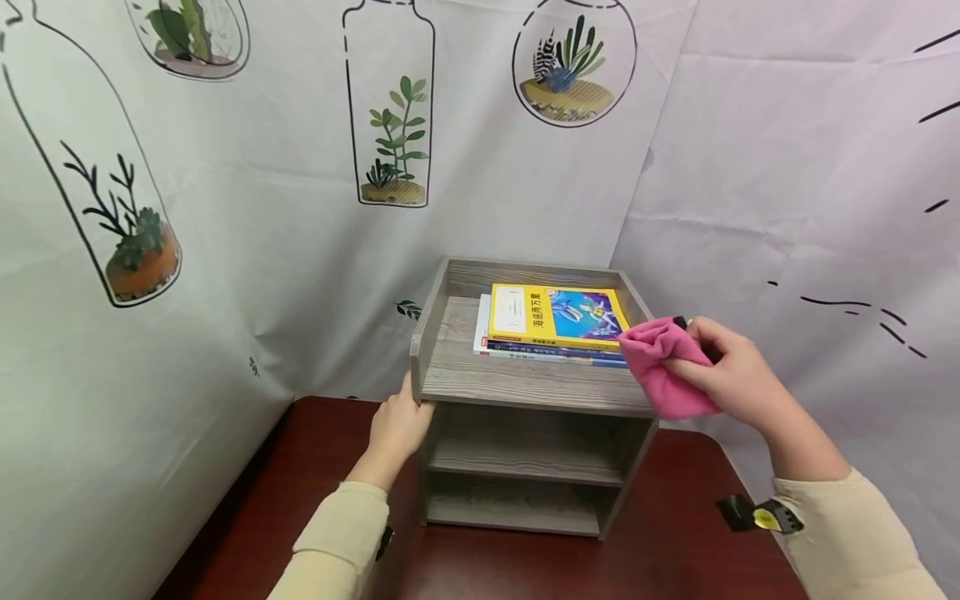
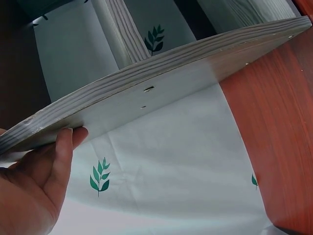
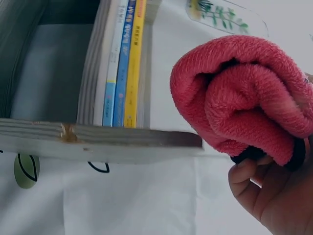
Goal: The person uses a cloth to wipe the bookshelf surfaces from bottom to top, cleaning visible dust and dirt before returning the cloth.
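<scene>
A small grey wood-grain shelf unit (image 1: 525, 398) stands on the table. My left hand (image 1: 400, 423) grips its left side panel just below the top board; in the left wrist view, fingers (image 2: 63, 147) lie against the panel's outer face. My right hand (image 1: 738, 371) holds a folded pink cloth (image 1: 667, 375) beside the top right edge of the unit. Its fluffy rolled folds and dark edging show in the right wrist view. A yellow-covered book (image 1: 555, 315) lies on top of a stack of thin books on the unit's top board, close to the cloth.
Below the top board are a middle shelf (image 1: 525, 467) and a bottom board (image 1: 517, 510). The dark red table (image 1: 315, 475) reaches out on both sides of the unit. A white fabric backdrop (image 1: 480, 225) printed with plants in jars hangs behind and at the sides.
</scene>
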The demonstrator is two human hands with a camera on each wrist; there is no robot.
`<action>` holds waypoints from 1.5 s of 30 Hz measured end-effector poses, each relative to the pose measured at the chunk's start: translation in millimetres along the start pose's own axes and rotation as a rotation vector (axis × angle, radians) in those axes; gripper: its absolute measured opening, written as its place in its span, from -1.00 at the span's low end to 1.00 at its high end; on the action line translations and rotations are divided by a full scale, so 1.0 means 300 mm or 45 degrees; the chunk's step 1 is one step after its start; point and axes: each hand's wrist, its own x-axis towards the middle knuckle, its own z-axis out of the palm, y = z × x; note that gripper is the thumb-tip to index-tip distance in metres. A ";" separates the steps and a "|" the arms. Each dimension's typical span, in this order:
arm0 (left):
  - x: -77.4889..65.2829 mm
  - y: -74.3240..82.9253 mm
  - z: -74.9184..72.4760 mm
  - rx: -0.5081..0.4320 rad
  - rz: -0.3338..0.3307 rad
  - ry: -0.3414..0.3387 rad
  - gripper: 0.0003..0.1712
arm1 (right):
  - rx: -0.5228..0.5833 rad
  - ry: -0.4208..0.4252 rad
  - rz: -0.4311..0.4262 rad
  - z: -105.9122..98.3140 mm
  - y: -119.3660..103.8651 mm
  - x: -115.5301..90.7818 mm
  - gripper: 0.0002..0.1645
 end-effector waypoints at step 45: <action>-0.029 -0.006 0.004 -0.064 -0.060 -0.074 -0.40 | 0.308 0.078 0.355 -0.080 0.262 -0.109 -0.77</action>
